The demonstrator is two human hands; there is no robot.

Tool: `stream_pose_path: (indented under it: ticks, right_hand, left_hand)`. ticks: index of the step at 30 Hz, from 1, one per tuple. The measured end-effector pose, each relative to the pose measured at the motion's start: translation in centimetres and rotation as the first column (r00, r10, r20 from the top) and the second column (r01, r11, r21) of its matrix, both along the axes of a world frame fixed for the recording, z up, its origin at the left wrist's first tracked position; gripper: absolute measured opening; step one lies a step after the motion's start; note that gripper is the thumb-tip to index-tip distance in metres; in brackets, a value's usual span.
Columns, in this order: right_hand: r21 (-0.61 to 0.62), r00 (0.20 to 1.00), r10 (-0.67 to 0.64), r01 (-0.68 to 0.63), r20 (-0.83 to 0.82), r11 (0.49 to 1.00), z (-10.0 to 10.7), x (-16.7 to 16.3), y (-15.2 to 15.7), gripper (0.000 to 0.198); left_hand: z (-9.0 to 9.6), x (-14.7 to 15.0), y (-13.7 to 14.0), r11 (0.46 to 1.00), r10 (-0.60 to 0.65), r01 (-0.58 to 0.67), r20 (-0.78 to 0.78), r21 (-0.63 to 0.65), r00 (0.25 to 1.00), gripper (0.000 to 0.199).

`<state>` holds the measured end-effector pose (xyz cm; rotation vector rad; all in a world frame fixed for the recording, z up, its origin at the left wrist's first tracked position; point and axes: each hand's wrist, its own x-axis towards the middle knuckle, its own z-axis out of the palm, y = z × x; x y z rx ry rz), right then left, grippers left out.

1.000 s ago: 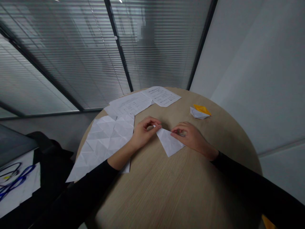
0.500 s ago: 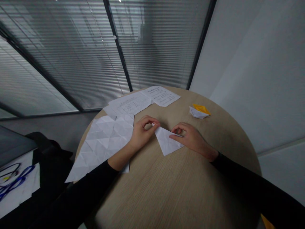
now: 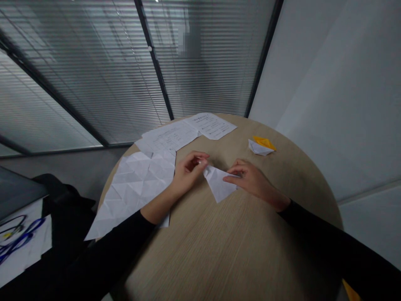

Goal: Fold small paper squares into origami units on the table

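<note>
Between my hands is a small folded white paper point(image 3: 218, 185), roughly triangular, its point turned down toward me. My left hand point(image 3: 189, 169) pinches its upper left corner between thumb and fingers. My right hand point(image 3: 247, 179) grips the upper right corner, thumb on the near face and fingers behind. The paper's far side and the corners under my fingers are hidden. Beyond my right hand sit a white folded paper boat point(image 3: 260, 148) and a yellow folded paper boat point(image 3: 265, 142), side by side and touching.
A large creased white sheet point(image 3: 134, 188) lies at the left of the round wooden table point(image 3: 216, 251). Printed papers point(image 3: 213, 126) lie near its far edge. Blue cables point(image 3: 23, 241) rest on white papers at the lower left. Blinds point(image 3: 213, 83) and a wall stand behind.
My left thumb and fingers have curled in on the paper's left corner, which now looks bent. My right hand has shifted slightly while keeping its grip. The boats and sheets stay put.
</note>
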<state>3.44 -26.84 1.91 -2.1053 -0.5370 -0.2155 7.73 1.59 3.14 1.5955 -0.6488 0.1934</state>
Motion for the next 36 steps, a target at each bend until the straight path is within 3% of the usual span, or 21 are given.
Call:
stream_pose_path:
  ticks: [3,8,13,15,18,24,29,36]
  right_hand:
    - [0.052,0.999,-0.018,0.016,0.029,0.999,0.5,-0.1,-0.2,0.018]
    - [0.116,0.990,0.050,-0.066,0.134,0.991,2.0,-0.5,-0.6,0.023]
    - [0.047,0.951,0.190,-0.207,0.246,0.977,3.0,-0.5,-1.0,0.014]
    - [0.022,0.939,0.220,-0.234,0.264,0.972,3.1,-0.5,-1.2,0.012]
    - [-0.004,0.925,0.241,-0.251,0.294,0.968,2.9,-0.5,-1.6,0.007]
    - [-0.044,0.917,0.212,-0.210,0.338,0.977,2.8,0.0,-2.7,0.009]
    - [-0.044,0.936,0.122,-0.113,0.332,0.993,2.5,0.7,-4.0,0.016]
    - [-0.003,0.979,0.015,-0.014,0.202,1.000,0.7,1.2,-4.7,0.023]
  left_hand:
    - [-0.5,0.4,0.1,0.988,-0.151,0.144,-0.171,-0.053,0.974,0.066]
    - [-0.7,0.2,0.4,0.942,-0.326,0.337,-0.232,0.008,0.917,0.043]
    - [0.0,-1.1,0.8,0.887,-0.405,0.430,-0.164,0.169,0.899,0.081]
    - [0.2,-1.4,0.7,0.866,-0.439,0.457,-0.132,0.203,0.889,0.074]
    - [0.1,-1.5,0.5,0.833,-0.489,0.491,-0.077,0.256,0.869,0.041]
    - [0.2,-1.2,0.3,0.891,-0.334,0.291,0.068,0.350,0.940,0.027]
    - [1.0,-1.3,0.2,0.933,-0.215,0.157,0.152,0.324,0.965,0.025]
    - [0.7,-1.0,0.2,0.946,-0.001,-0.010,0.035,0.324,0.999,0.038]
